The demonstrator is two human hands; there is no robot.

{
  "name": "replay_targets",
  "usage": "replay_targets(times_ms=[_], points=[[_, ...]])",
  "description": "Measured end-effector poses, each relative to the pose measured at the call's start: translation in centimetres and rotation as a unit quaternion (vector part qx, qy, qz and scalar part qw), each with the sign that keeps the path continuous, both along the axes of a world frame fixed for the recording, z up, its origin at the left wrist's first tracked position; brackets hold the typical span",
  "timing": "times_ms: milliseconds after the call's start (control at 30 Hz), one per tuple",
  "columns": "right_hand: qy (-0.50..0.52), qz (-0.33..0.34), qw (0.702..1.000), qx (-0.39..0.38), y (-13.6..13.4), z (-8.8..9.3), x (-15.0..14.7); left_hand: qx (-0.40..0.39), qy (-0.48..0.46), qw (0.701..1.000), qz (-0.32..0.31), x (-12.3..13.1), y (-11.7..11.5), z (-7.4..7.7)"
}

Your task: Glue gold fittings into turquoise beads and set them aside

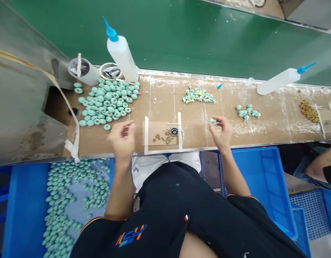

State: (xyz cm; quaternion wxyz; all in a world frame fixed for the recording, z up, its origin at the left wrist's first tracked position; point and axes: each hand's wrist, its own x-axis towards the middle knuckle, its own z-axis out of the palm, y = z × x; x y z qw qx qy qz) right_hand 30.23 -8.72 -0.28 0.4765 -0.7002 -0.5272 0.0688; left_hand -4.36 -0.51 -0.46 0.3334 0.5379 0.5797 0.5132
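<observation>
Head | right fingers pinch one green piece | left fingers curled, pinch unclear | two white bottles

Oval pieces smooth, matt; bench top cardboard-like, patchily glossy; bottle translucent plastic; bin smooth plastic.

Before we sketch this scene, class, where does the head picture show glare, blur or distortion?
Head view: glare whitens patches of the brown worktop; head view: the left hand looks blurred, the right hand crisper; head view: the white bottles splay outward, probably wide-angle distortion.
</observation>
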Motion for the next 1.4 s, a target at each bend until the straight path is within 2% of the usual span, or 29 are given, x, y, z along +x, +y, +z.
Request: replay_targets(times_ms=[67, 133, 200, 267, 433, 500, 700, 800, 900, 1033, 1167, 1300, 1400], points=[[0.031, -0.117, 0.991, -0.058, 0.8, -2.3, 4.5, -0.001, 0.088, 0.99, 0.11, -2.9, 1.9, -1.8], [0.034, -0.206, 0.973, -0.1, 1.4, -4.0, 8.4, -0.016, 0.163, 0.969, 0.186, -4.9, 3.1, -3.0], [0.01, -0.251, 0.959, -0.13, 1.8, -5.2, 11.4, -0.045, 0.22, 0.953, 0.204, -5.8, 3.6, -3.5], [-0.028, -0.271, 0.951, -0.148, 2.1, -5.9, 13.7, -0.078, 0.256, 0.944, 0.193, -5.7, 3.6, -3.5], [-0.115, -0.294, 0.941, -0.119, 3.1, -6.6, 16.1, -0.114, 0.243, 0.943, 0.195, -4.4, 3.7, -3.1], [-0.13, -0.275, 0.947, -0.1, 4.0, -6.7, 15.7, -0.112, 0.231, 0.944, 0.206, -4.2, 3.8, -3.1], [-0.114, -0.095, 0.981, -0.125, 8.5, -7.4, 12.4, -0.076, 0.217, 0.946, 0.228, -4.9, 3.5, -3.3], [-0.098, -0.064, 0.983, -0.142, 10.1, -7.9, 11.3, -0.049, 0.159, 0.955, 0.244, -5.4, 3.0, -3.2], [-0.1, -0.066, 0.981, -0.15, 10.8, -8.1, 10.9, -0.041, 0.07, 0.967, 0.242, -5.4, 2.6, -3.2], [-0.116, -0.076, 0.977, -0.164, 10.3, -7.3, 11.3, -0.047, -0.037, 0.975, 0.216, -5.1, 2.4, -3.7], [-0.153, -0.043, 0.963, -0.216, 8.5, -5.2, 12.7, -0.016, -0.155, 0.969, 0.191, -5.4, 2.4, -4.8], [-0.251, -0.013, 0.914, -0.317, 6.1, -3.6, 13.5, 0.012, -0.22, 0.957, 0.186, -6.3, 2.6, -5.9], [-0.295, -0.003, 0.884, -0.363, 5.1, -3.3, 12.9, 0.027, -0.242, 0.951, 0.191, -7.0, 2.9, -6.6]])
